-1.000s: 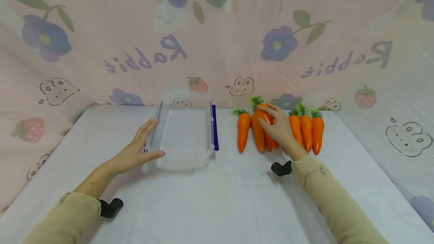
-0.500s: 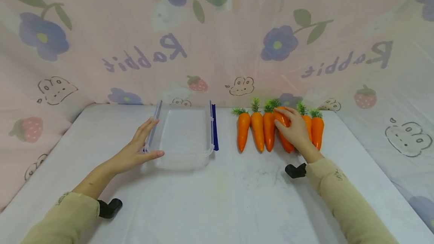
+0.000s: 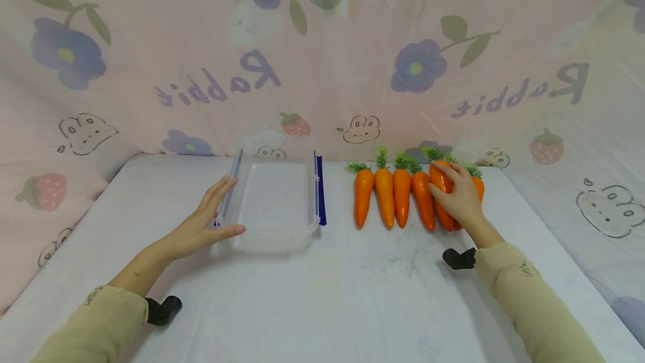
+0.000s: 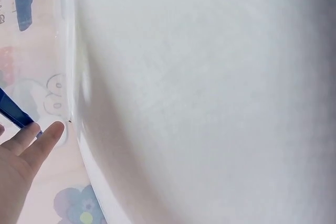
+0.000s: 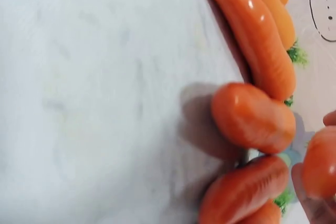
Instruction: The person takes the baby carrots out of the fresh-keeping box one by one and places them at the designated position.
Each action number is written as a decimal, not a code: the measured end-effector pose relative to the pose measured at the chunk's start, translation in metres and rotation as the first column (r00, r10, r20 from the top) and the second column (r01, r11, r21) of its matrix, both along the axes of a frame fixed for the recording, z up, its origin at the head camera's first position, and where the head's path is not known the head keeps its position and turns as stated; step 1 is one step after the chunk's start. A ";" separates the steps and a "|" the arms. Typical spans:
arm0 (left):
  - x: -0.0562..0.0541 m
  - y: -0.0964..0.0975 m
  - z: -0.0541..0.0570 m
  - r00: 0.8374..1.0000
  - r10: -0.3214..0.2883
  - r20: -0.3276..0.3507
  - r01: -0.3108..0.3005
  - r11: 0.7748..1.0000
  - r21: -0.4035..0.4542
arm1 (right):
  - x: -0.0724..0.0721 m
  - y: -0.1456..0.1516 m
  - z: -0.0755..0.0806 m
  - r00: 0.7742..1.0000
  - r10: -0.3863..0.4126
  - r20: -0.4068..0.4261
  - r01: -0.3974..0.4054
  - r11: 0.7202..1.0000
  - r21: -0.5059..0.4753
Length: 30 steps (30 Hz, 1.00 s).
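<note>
On the left of the white table, a clear plastic food box [image 3: 274, 198] with blue side latches sits without a lid. My left hand [image 3: 204, 217] rests against its left side, fingers and thumb straight along the wall and front corner; its fingertips [image 4: 50, 135] show near a blue latch [image 4: 13, 111] in the left wrist view. Orange carrots with green leafy tops, such as this outer carrot [image 3: 363, 198], lie in a row on the right. Over the row's right part, my right hand [image 3: 461, 195] holds a carrot [image 3: 440, 175] between thumb and fingers, hiding parts of its neighbours.
A patterned pink curtain [image 3: 322, 71] stands behind the white table [image 3: 327, 296] and at both sides. Dark smudges mark the tabletop in front of the carrots. Black wrist mounts [image 3: 163, 311] sit at both cuffs.
My right hand has moved rightward along the carrot row, and the carrots at its left now lie side by side with their tops visible. The left hand and box stay put.
</note>
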<state>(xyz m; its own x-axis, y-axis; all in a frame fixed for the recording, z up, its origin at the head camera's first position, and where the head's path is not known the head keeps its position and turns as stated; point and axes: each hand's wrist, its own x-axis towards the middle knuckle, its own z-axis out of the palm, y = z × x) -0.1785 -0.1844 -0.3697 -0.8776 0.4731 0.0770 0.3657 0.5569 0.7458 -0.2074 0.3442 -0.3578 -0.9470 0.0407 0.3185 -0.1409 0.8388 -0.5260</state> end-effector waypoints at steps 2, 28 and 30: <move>0.000 0.000 0.001 1.000 -0.003 0.002 0.003 1.000 0.001 | 0.001 0.004 0.000 1.000 -0.017 -0.002 0.017 1.000 -0.006; -0.002 0.000 -0.002 1.000 0.001 0.004 -0.001 1.000 0.004 | 0.015 0.058 -0.014 0.945 -0.323 0.045 0.325 0.944 -0.063; -0.001 0.000 -0.002 1.000 0.003 0.004 -0.003 1.000 0.004 | 0.015 0.060 -0.015 0.942 -0.332 0.055 0.335 0.940 -0.058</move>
<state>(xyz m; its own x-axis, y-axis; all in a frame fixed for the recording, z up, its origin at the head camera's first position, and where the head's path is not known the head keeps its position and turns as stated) -0.1799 -0.1848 -0.3713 -0.8793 0.4703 0.0754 0.3612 0.5552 0.7492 -0.1925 0.4041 -0.3732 -0.8884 0.3759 0.2634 0.1651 0.7971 -0.5808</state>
